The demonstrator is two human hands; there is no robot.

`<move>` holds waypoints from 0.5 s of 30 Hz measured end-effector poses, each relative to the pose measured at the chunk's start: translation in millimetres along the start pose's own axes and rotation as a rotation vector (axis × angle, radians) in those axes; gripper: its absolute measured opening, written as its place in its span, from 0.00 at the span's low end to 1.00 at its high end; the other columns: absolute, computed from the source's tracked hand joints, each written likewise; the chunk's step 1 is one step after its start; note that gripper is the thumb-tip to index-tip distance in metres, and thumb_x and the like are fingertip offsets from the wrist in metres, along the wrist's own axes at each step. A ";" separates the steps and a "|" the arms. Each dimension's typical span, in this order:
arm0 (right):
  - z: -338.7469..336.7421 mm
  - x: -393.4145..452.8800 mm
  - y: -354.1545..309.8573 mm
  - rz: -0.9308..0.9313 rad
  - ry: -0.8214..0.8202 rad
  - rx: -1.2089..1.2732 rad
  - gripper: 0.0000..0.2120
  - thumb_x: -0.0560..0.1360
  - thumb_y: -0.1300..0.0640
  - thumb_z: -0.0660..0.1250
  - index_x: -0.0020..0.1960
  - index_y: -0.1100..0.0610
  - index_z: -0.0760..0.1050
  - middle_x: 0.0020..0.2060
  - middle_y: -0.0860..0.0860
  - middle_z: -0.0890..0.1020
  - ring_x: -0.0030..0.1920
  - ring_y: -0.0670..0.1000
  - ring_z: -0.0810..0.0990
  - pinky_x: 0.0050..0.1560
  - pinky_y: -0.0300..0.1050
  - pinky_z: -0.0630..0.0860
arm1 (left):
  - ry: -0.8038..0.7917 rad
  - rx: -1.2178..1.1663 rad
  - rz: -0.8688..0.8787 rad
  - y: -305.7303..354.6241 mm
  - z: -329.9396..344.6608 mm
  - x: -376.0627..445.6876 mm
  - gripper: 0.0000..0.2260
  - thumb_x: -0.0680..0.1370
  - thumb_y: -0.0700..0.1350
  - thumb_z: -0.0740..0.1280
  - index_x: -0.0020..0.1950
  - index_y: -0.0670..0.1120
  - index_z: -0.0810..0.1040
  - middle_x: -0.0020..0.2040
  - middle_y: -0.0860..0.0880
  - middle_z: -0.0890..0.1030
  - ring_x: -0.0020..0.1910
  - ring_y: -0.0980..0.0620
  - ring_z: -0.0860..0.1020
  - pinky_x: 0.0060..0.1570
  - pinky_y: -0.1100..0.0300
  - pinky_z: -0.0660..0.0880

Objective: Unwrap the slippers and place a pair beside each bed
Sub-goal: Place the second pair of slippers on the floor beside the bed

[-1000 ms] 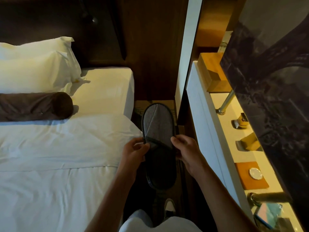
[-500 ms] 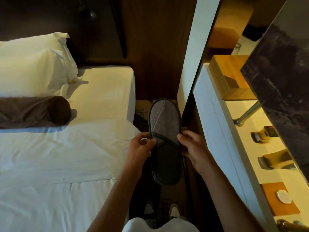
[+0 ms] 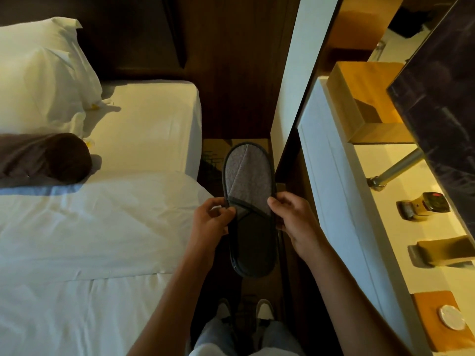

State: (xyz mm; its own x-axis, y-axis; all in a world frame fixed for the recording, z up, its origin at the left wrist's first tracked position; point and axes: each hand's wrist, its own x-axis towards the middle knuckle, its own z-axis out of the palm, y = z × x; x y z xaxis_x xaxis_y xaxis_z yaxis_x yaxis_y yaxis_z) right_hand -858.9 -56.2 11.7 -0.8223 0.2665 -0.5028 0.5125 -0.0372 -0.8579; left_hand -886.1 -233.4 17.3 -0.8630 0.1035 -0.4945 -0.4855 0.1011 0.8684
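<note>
A grey slipper [image 3: 248, 181] with a dark trim and dark insole hangs above the narrow floor gap beside the bed [image 3: 108, 222], toe pointing away from me. My left hand [image 3: 212, 222] pinches its left edge at the strap. My right hand [image 3: 295, 224] grips the right edge at the same height. A second dark edge shows behind the right side, so another slipper may lie under it; I cannot tell. No wrapper is visible on it.
White pillows [image 3: 38, 73] and a brown bolster [image 3: 43, 159] lie at the bed's head. A white counter [image 3: 334, 201] on the right carries a wooden box [image 3: 365, 98], small holders and an orange coaster [image 3: 442, 319]. My shoes [image 3: 244, 309] stand on the dark floor below.
The view has shifted a little forward and right. Both hands keep the same hold on the slipper, which stays between the bed and the counter.
</note>
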 end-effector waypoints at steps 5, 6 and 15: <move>-1.7 33.2 42.8 0.012 0.002 -0.052 0.05 0.77 0.52 0.68 0.47 0.52 0.80 0.48 0.58 0.84 0.52 0.57 0.83 0.59 0.62 0.78 | 0.001 0.003 0.000 -43.0 10.2 33.9 0.09 0.78 0.38 0.66 0.58 0.44 0.78 0.46 0.45 0.84 0.42 0.54 0.83 0.36 0.62 0.78; -0.9 42.6 53.7 0.023 0.010 -0.058 0.03 0.77 0.52 0.68 0.45 0.50 0.79 0.48 0.56 0.84 0.52 0.55 0.83 0.60 0.60 0.78 | 0.001 0.004 0.004 -55.5 12.1 43.4 0.08 0.78 0.37 0.66 0.57 0.44 0.78 0.43 0.47 0.83 0.38 0.58 0.83 0.32 0.66 0.77; -4.6 140.3 205.2 0.062 0.036 -0.121 0.26 0.75 0.55 0.71 0.70 0.59 0.71 0.55 0.49 0.80 0.55 0.46 0.78 0.54 0.39 0.76 | 0.017 0.003 -0.032 -207.3 45.8 138.9 0.07 0.78 0.37 0.67 0.52 0.47 0.79 0.33 0.54 0.84 0.33 0.61 0.82 0.31 0.68 0.76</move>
State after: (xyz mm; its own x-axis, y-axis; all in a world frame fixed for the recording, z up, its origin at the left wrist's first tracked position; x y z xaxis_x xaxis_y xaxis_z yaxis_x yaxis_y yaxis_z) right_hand -867.9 -22.0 -234.4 -0.7800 0.3019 -0.5482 0.5896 0.0610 -0.8054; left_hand -899.0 -194.8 -233.2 -0.8494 0.0833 -0.5211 -0.5122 0.1076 0.8521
